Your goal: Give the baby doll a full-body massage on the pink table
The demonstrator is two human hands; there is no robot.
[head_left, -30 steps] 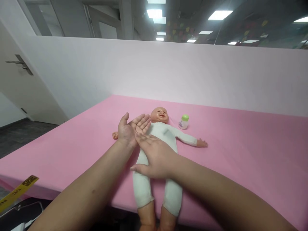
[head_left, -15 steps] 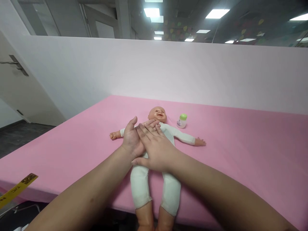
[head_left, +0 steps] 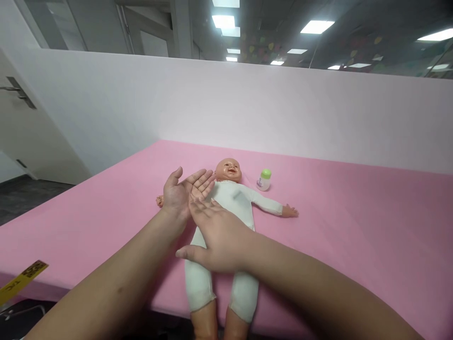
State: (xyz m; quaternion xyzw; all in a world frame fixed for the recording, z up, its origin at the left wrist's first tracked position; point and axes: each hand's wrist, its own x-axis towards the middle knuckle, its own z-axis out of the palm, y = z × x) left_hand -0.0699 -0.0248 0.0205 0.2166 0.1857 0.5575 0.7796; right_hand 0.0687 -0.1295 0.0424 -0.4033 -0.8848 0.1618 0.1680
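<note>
A baby doll point(head_left: 235, 203) in a white cloth suit lies face up, arms spread, its legs toward me. Over its right side my left hand point(head_left: 186, 191) is held palm up, fingers stretched out and thumb raised. My right hand point(head_left: 221, 233), palm down with the thumb apart, rests its fingertips against the left palm near the wrist. Neither hand holds anything. Part of the doll's torso and most of one arm are hidden behind the hands. Beside the doll's head stands a small clear bottle point(head_left: 264, 182) with a green cap.
A pink cover point(head_left: 347, 226) lies over the table. Behind it rises a white wall point(head_left: 283, 108) with glass above. A door point(head_left: 31, 127) with a metal handle is at the left. A yellow printed strip point(head_left: 23, 283) shows at the lower left.
My right hand has slid from the left fingers and palm down toward the left wrist, uncovering the left palm and fingers. The doll's chest shows more. The view has shifted slightly.
</note>
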